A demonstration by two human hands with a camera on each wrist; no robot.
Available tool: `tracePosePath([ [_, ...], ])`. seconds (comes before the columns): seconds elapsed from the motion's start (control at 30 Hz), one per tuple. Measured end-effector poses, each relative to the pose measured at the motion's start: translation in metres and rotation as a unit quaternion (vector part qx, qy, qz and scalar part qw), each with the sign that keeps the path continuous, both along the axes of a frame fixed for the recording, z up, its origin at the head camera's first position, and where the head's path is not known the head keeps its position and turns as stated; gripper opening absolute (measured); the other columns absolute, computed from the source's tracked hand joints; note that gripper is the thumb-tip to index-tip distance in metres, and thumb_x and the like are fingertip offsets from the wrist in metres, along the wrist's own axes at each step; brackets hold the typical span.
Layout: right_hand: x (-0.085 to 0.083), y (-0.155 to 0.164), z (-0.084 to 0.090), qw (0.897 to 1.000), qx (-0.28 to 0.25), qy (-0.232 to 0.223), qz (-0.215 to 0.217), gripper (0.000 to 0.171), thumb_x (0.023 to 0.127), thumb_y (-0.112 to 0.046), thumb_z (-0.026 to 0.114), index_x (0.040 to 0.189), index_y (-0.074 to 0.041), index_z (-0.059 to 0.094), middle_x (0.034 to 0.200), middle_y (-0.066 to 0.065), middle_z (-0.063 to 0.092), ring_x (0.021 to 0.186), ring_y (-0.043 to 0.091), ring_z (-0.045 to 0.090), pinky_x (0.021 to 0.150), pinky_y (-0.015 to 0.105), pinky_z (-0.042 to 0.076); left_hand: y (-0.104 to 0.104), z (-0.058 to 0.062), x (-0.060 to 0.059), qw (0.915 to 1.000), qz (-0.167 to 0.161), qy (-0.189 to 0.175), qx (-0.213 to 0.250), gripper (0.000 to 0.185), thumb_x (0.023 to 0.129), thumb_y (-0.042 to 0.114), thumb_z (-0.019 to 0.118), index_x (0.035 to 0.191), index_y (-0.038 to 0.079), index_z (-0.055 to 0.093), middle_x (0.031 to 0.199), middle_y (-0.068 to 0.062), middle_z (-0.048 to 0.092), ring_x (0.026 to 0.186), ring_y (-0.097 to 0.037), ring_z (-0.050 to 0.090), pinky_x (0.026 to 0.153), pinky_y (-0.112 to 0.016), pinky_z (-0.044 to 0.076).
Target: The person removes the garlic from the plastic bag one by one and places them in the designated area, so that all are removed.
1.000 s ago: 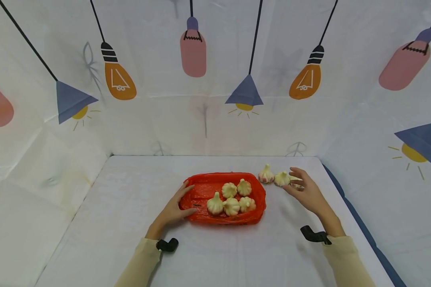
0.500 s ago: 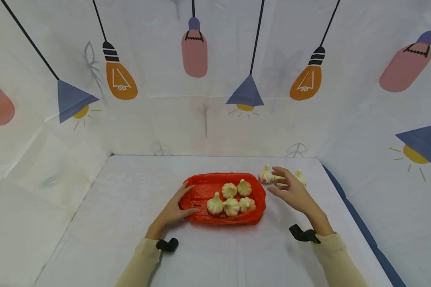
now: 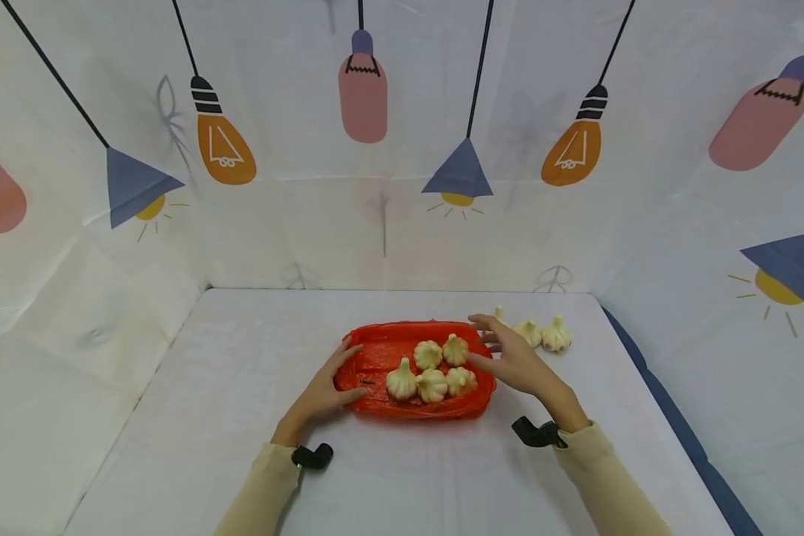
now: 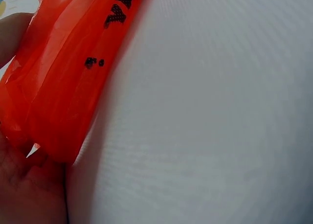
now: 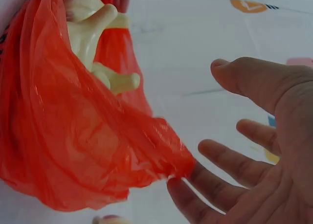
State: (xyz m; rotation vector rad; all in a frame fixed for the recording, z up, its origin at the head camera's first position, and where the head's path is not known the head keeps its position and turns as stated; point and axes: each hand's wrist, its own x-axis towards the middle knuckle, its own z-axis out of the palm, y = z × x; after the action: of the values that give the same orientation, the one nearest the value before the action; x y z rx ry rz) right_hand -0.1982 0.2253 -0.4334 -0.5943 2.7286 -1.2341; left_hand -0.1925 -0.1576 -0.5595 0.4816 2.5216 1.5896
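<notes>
A red plastic bag lies open on the white table and holds several garlic bulbs. My left hand rests against the bag's left end, fingers along the far edge and thumb along the near edge, fairly straight. The left wrist view shows the bag's fold lying against my palm. My right hand is at the bag's right rim with fingers spread and empty. In the right wrist view a fingertip of that hand touches the bag's wall, with garlic inside.
Two loose garlic bulbs lie on the table behind my right hand, and a third is partly hidden by my fingers. Printed cloth walls enclose the table on three sides. A blue strip runs along the right edge.
My right hand has moved left, from the loose garlic bulbs to the bag's right rim, holding nothing. The left hand and the bag have stayed put.
</notes>
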Motion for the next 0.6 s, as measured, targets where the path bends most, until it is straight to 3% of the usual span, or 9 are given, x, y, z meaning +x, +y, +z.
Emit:
tracePosePath([
  [0.43, -0.003, -0.021, 0.014, 0.998, 0.042, 0.03, 0.042, 0.069, 0.095, -0.033, 0.075, 0.153, -0.012, 0.045, 0.145, 0.014, 0.059, 0.121, 0.037, 0.063, 0.095, 0.057, 0.056, -0.001, -0.001, 0.0, 1.0, 0.0, 0.0, 0.009, 0.088, 0.085, 0.033, 0.085, 0.159, 0.019, 0.04, 0.174, -0.004, 0.013, 0.16, -0.036, 0.009, 0.125, -0.066, 0.014],
  [0.6, -0.005, -0.031, 0.019, 0.997, 0.03, 0.028, 0.06, 0.063, 0.097, -0.032, 0.073, 0.151, -0.013, 0.048, 0.144, 0.01, 0.059, 0.12, 0.035, 0.064, 0.096, 0.057, 0.056, 0.0, 0.0, 0.0, 1.0, 0.0, -0.005, 0.008, 0.088, 0.085, 0.034, 0.084, 0.16, 0.02, 0.039, 0.174, -0.005, 0.013, 0.16, -0.036, 0.009, 0.125, -0.065, 0.014],
])
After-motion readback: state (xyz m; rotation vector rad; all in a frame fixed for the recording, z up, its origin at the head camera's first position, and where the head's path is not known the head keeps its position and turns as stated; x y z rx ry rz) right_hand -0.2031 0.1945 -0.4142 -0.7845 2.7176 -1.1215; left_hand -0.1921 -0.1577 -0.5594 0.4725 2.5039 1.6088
